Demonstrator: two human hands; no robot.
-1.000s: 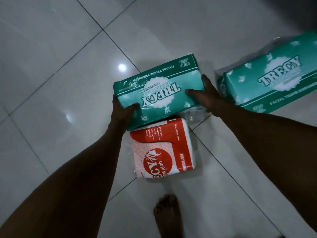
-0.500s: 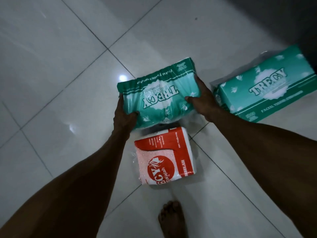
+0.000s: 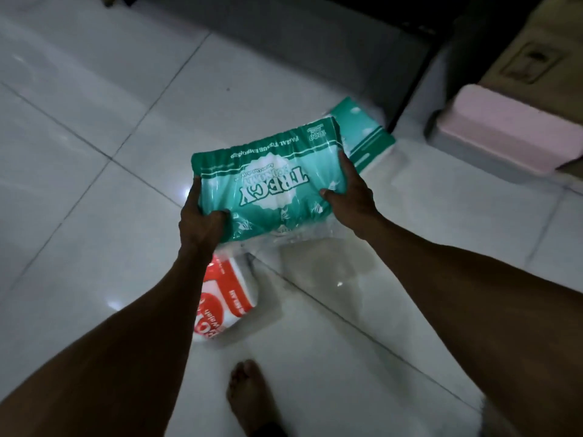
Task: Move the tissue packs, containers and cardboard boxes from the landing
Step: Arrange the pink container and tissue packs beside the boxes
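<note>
Two grips, one load. Left grip is clamped on the near-left corner of the green tissue pack, thumb on the printed face and one finger running up the left edge. Right grip is clamped on the right end the same way, thumb on the face and fingers up the side. I see the pack held between them above the floor, its wrap creased and bowed and its label upside down from my view. A loose clear plastic tail hangs off its near edge.

Going outward, a second green pack lies on the floor just behind the held one, mostly hidden by it. A red-and-white tissue pack lies on the floor below the held pack, partly covered by the left forearm. At right, well apart, sits a grey container with a pink lid, and behind it in the top corner is a cardboard box. One bare foot is at bottom centre. Light is dim, so I can't read the small print.
</note>
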